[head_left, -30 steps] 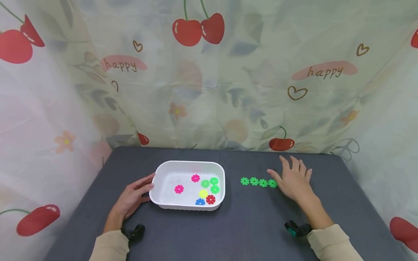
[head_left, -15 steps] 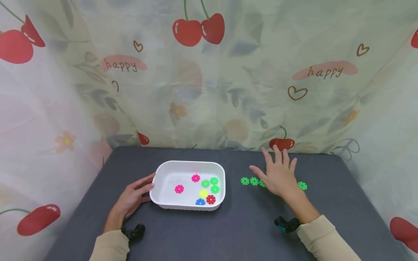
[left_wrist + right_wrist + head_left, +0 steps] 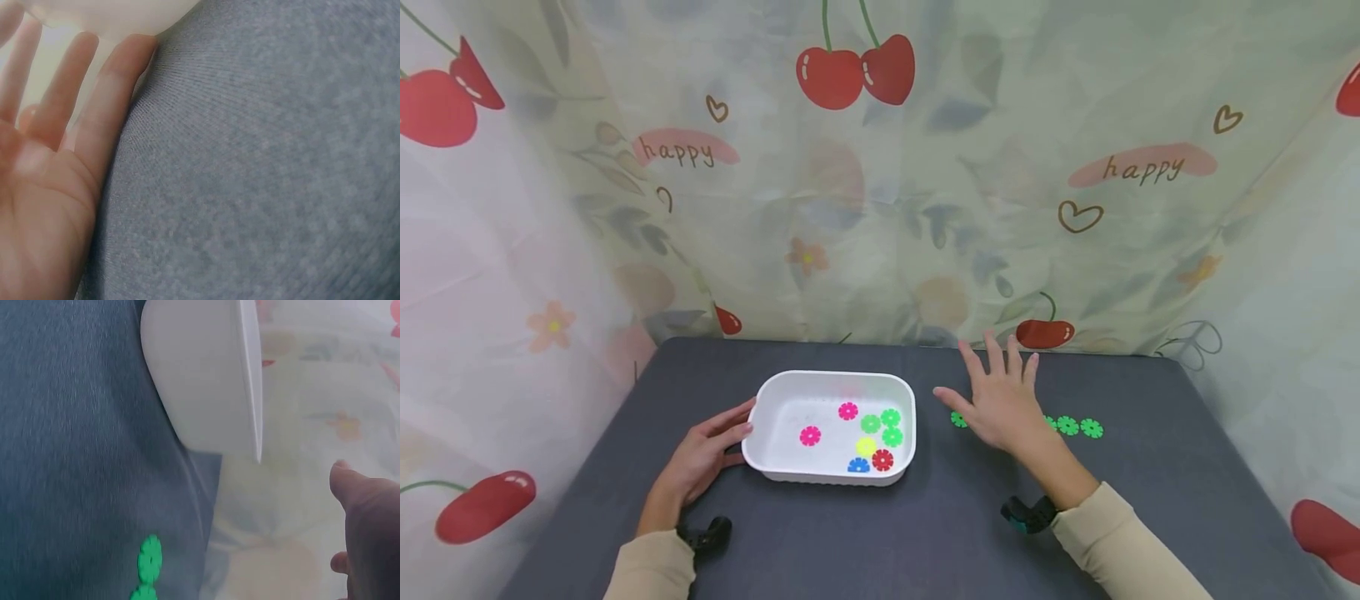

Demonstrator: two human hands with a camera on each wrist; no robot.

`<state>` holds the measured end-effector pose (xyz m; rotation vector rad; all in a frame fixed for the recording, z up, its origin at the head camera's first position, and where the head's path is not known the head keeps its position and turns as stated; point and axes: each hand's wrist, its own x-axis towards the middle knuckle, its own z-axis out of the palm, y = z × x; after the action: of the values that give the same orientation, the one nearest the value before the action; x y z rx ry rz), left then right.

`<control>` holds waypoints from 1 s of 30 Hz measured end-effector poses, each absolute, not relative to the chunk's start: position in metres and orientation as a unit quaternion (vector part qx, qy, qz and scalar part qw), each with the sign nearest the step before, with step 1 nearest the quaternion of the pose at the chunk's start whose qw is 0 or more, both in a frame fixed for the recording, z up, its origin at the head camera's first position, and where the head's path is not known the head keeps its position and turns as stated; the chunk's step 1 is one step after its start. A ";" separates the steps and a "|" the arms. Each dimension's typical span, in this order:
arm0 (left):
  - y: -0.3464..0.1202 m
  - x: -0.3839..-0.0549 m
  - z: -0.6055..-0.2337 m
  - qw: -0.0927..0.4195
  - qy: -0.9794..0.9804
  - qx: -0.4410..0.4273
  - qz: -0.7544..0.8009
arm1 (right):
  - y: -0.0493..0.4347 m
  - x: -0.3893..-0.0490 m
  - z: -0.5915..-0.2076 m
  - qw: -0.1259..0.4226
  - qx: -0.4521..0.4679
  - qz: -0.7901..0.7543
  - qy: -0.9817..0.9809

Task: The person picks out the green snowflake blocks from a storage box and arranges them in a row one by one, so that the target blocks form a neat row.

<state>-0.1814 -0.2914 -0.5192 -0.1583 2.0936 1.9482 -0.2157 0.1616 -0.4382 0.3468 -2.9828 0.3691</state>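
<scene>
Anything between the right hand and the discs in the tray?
The tray's right wall stands between the right hand and those discs. Nothing else visible rises there; one green disc lies flat by the thumb.

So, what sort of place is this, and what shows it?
Probably a screened tabletop activity area: a dark table, cherry-print hangings behind and beside it, and a white tray of coloured discs.

Forward-down head view, close wrist views
</scene>
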 end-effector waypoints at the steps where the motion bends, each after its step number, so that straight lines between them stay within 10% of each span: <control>1: -0.292 -0.181 -0.519 0.138 0.724 -0.055 0.674 | 0.158 -0.215 -0.439 0.058 0.118 0.122 -0.984; 30: -0.293 -0.182 -0.521 0.138 0.726 -0.050 0.672 | 0.065 -0.204 -0.448 0.014 0.214 0.143 -0.966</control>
<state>-0.1823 -0.2934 -0.5214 -0.1455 2.0996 1.9430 -0.2040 0.0649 -0.4479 0.6674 -3.0093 0.4438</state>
